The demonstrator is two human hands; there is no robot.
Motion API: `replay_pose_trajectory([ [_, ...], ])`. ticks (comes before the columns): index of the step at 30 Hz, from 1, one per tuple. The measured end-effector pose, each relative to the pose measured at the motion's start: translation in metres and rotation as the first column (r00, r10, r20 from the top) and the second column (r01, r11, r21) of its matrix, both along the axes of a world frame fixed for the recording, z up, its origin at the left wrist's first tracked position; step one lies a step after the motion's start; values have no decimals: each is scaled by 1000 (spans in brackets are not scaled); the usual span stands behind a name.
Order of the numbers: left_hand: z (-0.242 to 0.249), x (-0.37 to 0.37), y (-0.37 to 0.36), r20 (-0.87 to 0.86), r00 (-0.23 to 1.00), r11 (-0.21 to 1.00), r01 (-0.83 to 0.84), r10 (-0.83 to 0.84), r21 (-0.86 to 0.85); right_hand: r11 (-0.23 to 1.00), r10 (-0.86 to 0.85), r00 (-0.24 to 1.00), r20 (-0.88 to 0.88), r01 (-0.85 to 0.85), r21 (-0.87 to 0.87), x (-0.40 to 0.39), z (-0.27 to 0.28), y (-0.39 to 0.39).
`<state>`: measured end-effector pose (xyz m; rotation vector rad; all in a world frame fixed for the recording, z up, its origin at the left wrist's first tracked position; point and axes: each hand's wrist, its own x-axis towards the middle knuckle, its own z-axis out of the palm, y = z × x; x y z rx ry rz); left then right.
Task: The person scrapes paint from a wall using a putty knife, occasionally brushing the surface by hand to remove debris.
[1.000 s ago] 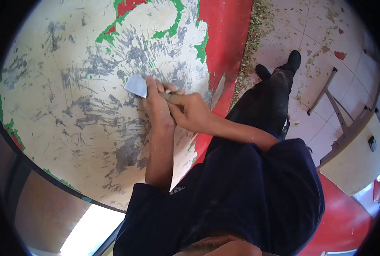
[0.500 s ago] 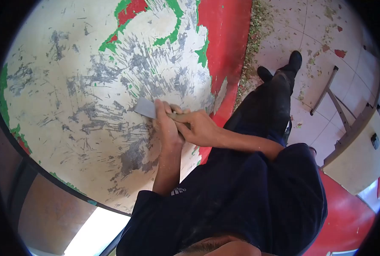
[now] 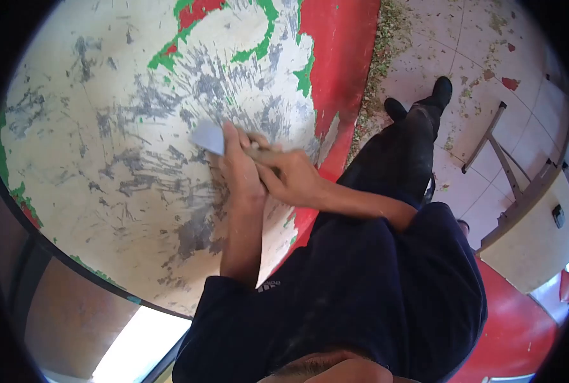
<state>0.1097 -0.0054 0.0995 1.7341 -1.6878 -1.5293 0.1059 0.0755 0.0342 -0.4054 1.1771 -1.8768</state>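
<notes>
A scraper with a flat grey blade lies at a low angle against a worn white surface that has grey scratches and patches of green and red paint. My left hand is closed round the scraper just behind the blade, its fingers along the blade's back edge. Close beside it, my right hand grips the handle, touching my left hand. The blade is blurred, and the fingers partly hide the handle.
Red paint borders the white area on the right. Small chips and flakes lie on the tiled floor. A metal-legged piece of furniture stands at right. My legs are beside the surface.
Both hands and the scraper have moved a little up and to the left over the surface. The blade now shows more blur.
</notes>
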Motion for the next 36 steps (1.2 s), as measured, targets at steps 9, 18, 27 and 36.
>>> replay_pose_trajectory([
  [9,-10,13,2,8,1000,1000,-21,21,-2,999,-36,999,-25,36,-4,5,-6,1],
  [18,-15,16,-9,-29,999,1000,-28,28,9,998,-55,992,-115,50,-42,5,-7,1],
  [27,3,26,1,-65,998,994,-18,25,104,998,13,990,-143,-22,-61,16,-4,3],
  [36,2,21,2,-89,996,999,-7,12,53,1000,5,996,-87,-7,-25,15,3,2],
])
